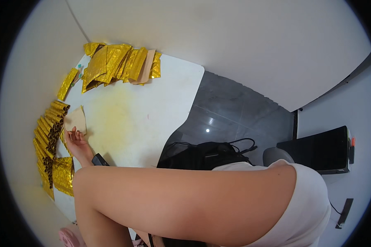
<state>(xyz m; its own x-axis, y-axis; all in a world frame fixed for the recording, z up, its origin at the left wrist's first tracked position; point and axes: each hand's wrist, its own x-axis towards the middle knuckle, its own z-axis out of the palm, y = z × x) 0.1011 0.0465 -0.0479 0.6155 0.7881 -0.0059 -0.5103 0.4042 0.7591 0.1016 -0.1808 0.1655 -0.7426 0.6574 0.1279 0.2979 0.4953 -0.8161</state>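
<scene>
My left hand (77, 144) is at the left side of a white table (152, 99), its wrist partly covered by a large bare bent limb in front. Its fingers are curled at the lower edge of a small beige paper sheet (75, 118) and seem to grip it. Beside the hand, several gold foil paper rolls (45, 136) are piled along the wall, open ends toward the table. A flat stack of gold paper (64, 176) lies below the hand. Overlapping gold sheets (115, 61), one with a beige back, lie at the far edge. My right hand is out of sight.
A bare bent limb (185, 197) and white clothing (311, 206) cover the lower middle. Near the wrist lies a black object (99, 159). A black bag-like item (206, 155) with cords is beside the table, a black screen (317, 148) at right, something pink (69, 236) lower left.
</scene>
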